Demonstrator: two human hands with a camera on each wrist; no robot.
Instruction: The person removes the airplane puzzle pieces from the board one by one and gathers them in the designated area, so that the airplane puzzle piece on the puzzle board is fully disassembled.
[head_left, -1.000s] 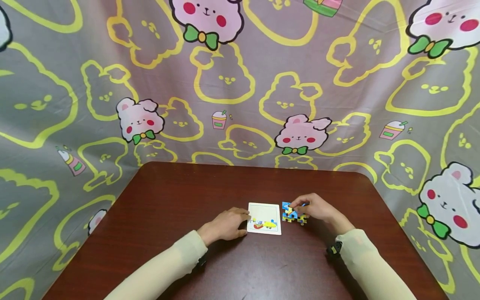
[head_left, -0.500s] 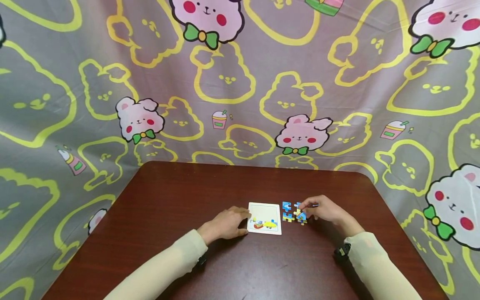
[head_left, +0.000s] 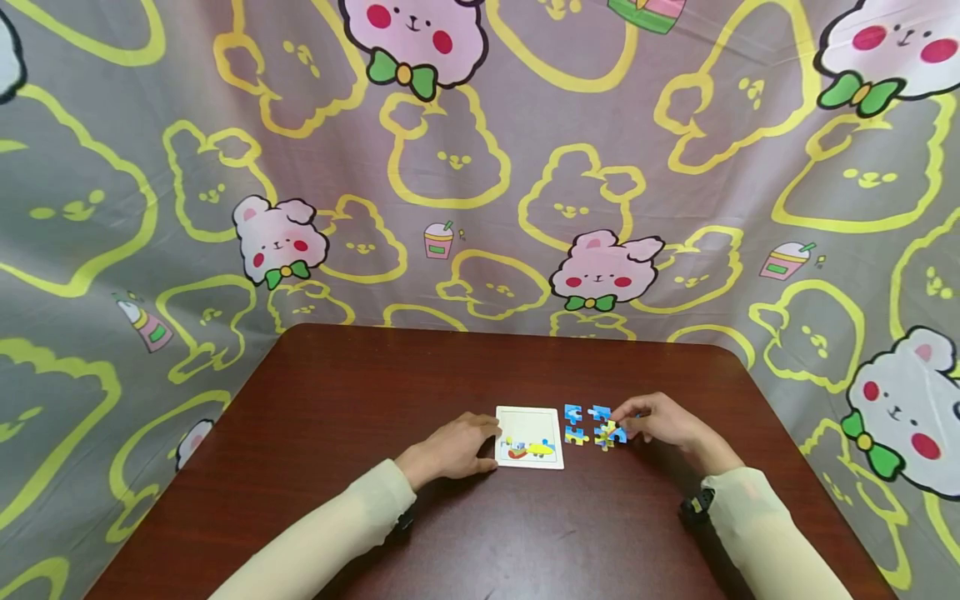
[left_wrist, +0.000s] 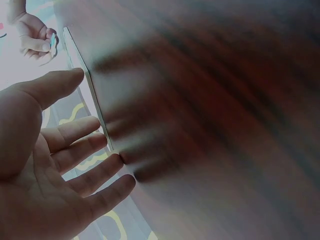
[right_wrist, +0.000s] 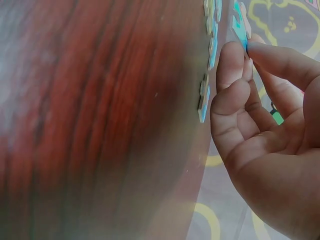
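The left hand is holding its fingers extended and spread apart, empty. In the head view its fingertips are meeting the left edge of a square, cream-white jigsaw tray, with the thumb lying towards the near left corner; whether every fingertip is touching cannot be told.

The tray is lying flat on a dark red-brown, wood-grained table, about midway between the table's left and right edges and well apart from its far edge. A printed strip with red and yellow shapes is showing along the tray's near edge.

The right hand is pinching a thin blue jigsaw piece between thumb and forefinger, its other fingers curling in. It is standing beside the loose pieces, just off the tray's right edge.

Of these, a small blue knobbed piece is lying near the tray's far right corner, and a second blue piece is lying to its right. A yellow-and-blue piece is resting nearer the near right corner. Beside it, a yellow-and-blue cluster is lying next to the right fingertips; its count is too small to tell.

A grey cloth with yellow outlines is hanging beyond the table's far edge.
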